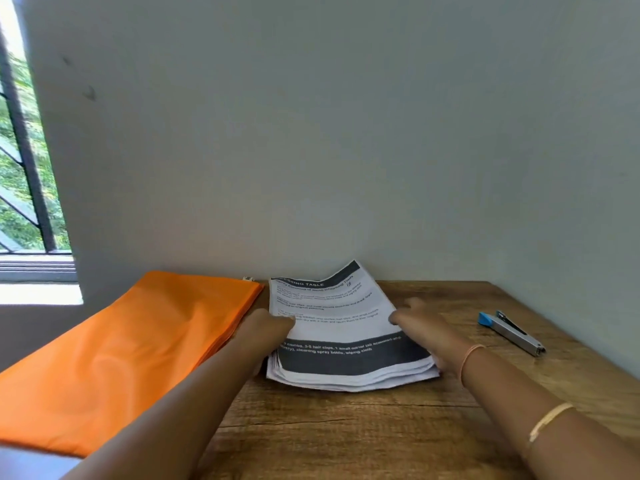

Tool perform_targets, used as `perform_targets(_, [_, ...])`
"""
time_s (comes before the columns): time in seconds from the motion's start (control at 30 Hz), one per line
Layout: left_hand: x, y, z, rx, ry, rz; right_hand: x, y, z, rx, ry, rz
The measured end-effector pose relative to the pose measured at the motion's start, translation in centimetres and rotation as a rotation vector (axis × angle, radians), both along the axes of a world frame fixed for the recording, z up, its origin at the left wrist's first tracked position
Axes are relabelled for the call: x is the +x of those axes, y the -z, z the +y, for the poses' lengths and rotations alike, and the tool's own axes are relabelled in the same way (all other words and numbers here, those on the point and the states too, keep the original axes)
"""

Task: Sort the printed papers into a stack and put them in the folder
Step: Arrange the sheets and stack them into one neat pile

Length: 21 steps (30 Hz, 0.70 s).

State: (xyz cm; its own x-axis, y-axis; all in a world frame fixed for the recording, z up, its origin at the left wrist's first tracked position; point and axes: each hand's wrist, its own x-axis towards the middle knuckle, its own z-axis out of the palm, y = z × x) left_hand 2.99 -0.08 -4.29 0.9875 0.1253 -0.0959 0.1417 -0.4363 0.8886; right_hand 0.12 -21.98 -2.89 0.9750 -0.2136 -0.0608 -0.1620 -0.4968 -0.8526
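Against the left of the desk (pixel 346 431) lies the orange folder (pixel 121 358), shut and flat. Just beside it sits the papers (pixel 341 329) stack, its far end curling up the wall. The left hand (pixel 270 329) grips its left edge, thumb over the top sheet. The right hand (pixel 424 325) lies along the right edge, thumb on top, too blurred to tell whether it grips. Further right, apart, lies a stapler (pixel 510 332).

One paper stack (pixel 341 329), one folder (pixel 121 351), likely one stapler (pixel 510 332).
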Motion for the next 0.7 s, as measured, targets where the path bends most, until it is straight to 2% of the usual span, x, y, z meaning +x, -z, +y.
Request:
perform_targets(0.1, [-0.1, 0.0, -0.3, -0.149, 0.032, 0.074, 0.2, -0.3, -0.7, 0.149, 0.081, 0.121])
perform_targets(0.17, [0.0, 0.3, -0.2, -0.124, 0.045, 0.021, 0.3, -0.3, -1.0, 0.193, 0.073, 0.116])
perform_targets(0.27, [0.0, 0.2, 0.0, -0.094, 0.031, -0.21, 0.0, -0.6, -1.1, 0.294, 0.021, -0.031])
perform_targets(0.33, [-0.3, -0.3, -0.2, -0.158, 0.001, -0.408, 0.0, -0.9, -1.0, 0.361, -0.002, -0.194])
perform_targets(0.43, [-0.5, -1.1, -0.2, -0.255, -0.006, -0.618, 0.0, -1.5, -0.7, 0.347, -0.037, -0.409])
perform_targets(0.6, [-0.7, -1.5, -0.2, -0.186, 0.052, -0.787, -0.3, -1.7, 0.0, 0.259, -0.094, -0.597])
perform_targets(0.7, [-1.1, -1.2, -0.3, -0.145, 0.147, -0.81, -0.5, -1.3, -0.1, 0.333, -0.099, -0.598])
